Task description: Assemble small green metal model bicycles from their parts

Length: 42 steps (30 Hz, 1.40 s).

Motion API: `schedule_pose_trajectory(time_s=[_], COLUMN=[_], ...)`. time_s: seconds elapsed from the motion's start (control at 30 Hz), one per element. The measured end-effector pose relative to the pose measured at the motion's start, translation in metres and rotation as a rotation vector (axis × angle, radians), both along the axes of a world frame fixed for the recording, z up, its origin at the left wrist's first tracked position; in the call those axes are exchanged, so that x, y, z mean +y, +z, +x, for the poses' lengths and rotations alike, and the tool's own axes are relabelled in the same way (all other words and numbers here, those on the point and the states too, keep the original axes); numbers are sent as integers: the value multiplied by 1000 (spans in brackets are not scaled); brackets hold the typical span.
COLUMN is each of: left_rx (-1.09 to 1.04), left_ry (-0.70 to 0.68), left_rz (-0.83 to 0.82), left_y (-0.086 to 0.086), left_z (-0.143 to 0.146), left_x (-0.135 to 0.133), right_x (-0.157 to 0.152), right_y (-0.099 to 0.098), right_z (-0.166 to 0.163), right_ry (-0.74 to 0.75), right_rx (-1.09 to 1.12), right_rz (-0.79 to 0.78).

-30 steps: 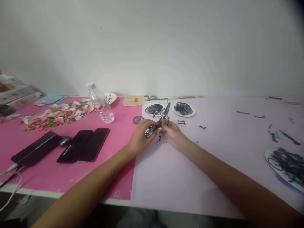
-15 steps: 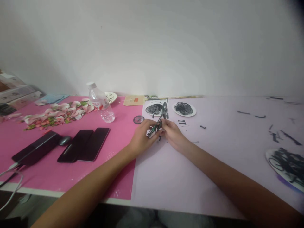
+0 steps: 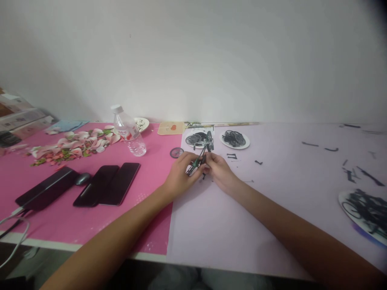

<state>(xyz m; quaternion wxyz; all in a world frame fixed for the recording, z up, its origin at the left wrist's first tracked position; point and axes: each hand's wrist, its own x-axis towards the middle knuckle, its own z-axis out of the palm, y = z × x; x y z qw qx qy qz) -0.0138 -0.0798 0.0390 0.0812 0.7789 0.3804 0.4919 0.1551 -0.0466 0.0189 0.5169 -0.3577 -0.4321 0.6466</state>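
Both of my hands meet over the pale mat (image 3: 217,217) near the table's middle. My left hand (image 3: 180,175) is closed round the lower end of a small green and black model bicycle frame (image 3: 200,157). My right hand (image 3: 220,169) pinches the same frame from the right side. The frame's upper end with its black wheel points away from me, toward a white plate of black parts (image 3: 195,139). A loose small wheel (image 3: 176,152) lies on the pink mat (image 3: 75,217) just left of my hands.
A second plate of black parts (image 3: 234,139) sits behind my hands, a third (image 3: 364,211) at the right edge. Small black pieces are scattered on the right. A water bottle (image 3: 128,131), petals (image 3: 71,146), two phones (image 3: 109,183), a mouse (image 3: 81,178) and a dark case (image 3: 45,191) lie left.
The model frame has turned more upright and drawn slightly closer to the far plate. My hands have stayed closed on it in nearly the same spot.
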Motion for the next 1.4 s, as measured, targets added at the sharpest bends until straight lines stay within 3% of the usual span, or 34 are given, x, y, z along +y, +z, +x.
schedule_pose_trajectory(time_s=[0.43,0.87,1.4], left_rx=[-136,-281,-244], left_ry=[60,79,70], left_rz=[-150,-299,-259], left_y=[-1,-3,1], left_z=[1,1,3], left_x=[0,4,-1], right_x=[-3,-5,-4], right_y=[3,7,2], right_z=[-3,-2,-3], right_ry=[-63,-30,-111], right_rx=[-35,-10,-119], right_rz=[33,74,83])
